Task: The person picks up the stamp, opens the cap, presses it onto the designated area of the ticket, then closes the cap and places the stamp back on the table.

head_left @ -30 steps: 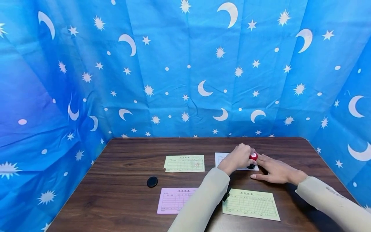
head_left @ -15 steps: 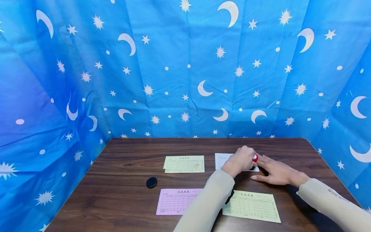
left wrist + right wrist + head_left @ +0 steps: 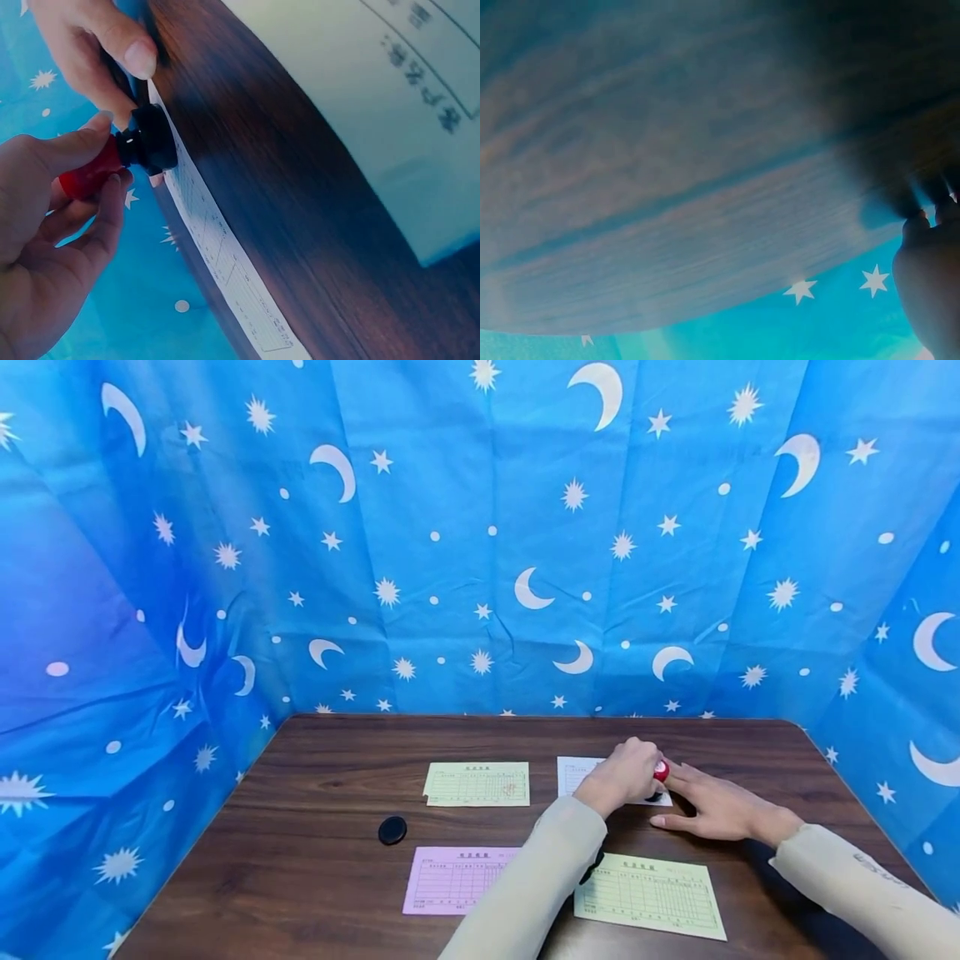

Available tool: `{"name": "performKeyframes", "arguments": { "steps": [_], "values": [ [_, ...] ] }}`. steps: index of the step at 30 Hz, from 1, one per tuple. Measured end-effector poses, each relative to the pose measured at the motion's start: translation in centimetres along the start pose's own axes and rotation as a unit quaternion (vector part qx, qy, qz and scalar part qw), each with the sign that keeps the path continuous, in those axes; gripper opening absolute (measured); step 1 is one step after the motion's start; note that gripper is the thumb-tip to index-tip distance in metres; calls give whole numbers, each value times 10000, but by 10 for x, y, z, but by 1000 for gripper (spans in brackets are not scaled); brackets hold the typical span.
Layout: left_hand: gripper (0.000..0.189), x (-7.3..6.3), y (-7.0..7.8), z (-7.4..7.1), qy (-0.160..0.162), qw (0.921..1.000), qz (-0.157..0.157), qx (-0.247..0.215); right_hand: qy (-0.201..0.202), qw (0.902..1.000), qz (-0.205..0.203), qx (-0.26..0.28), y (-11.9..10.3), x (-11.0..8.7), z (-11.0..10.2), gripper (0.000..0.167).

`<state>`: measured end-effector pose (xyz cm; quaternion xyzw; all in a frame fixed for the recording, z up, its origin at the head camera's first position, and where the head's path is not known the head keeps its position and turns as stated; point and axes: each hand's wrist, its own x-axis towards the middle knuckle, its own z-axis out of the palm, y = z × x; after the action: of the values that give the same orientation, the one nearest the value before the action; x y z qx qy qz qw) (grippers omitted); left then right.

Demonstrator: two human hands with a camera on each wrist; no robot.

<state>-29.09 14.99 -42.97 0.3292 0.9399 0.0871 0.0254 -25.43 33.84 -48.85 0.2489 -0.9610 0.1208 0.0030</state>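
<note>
My left hand (image 3: 626, 768) pinches the red handle of a round stamp (image 3: 94, 169) between thumb and fingers. The stamp's black base faces down at the right end of a white printed slip (image 3: 577, 768). In the left wrist view its base stands right at the paper (image 3: 232, 274). My right hand (image 3: 712, 802) lies flat with straight fingers, beside the stamp at the slip's right edge, thumb spread on the table. In the right wrist view only part of that hand (image 3: 930, 262) shows at the right edge. My left hand hides the middle of the slip.
A green slip (image 3: 477, 783) bearing a red stamp mark lies left of the white one. Nearer are a pink slip (image 3: 450, 881), partly under my left sleeve, and another green slip (image 3: 652, 893). A round black cap (image 3: 392, 830) lies at left on the wooden table (image 3: 300, 877).
My left hand and the stamp have shifted slightly right and nearer, and less of the black base shows. The right hand has stayed almost in place.
</note>
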Motion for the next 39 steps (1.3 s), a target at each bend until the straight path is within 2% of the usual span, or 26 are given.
{"name": "performKeyframes", "arguments": {
  "steps": [8,13,19,21,25,30,33,39],
  "values": [
    [28,3,1,1,261,9991,101,322,-73,10000,1,-12,-1,4,-10,88],
    [32,2,0,3,293,9992,133,225,-107,9999,-7,30,-1,4,-12,88],
    [35,4,-2,2,536,9982,170,206,-15,10000,-74,-8,1,8,-17,86],
    [35,4,-3,1,536,9983,152,188,-60,9999,-93,18,1,9,-17,86],
    [34,4,-6,-3,413,9986,325,47,-118,9999,-41,42,0,7,-19,87],
    [45,-5,-20,-15,253,9976,256,-587,-345,9993,127,116,-3,1,-19,88],
    [47,-15,-32,-24,352,9954,225,-862,-439,9986,144,240,-6,0,-17,89],
    [43,-33,-53,-42,514,9916,372,-1127,-367,9989,53,273,-10,2,-13,91]
  ]
}}
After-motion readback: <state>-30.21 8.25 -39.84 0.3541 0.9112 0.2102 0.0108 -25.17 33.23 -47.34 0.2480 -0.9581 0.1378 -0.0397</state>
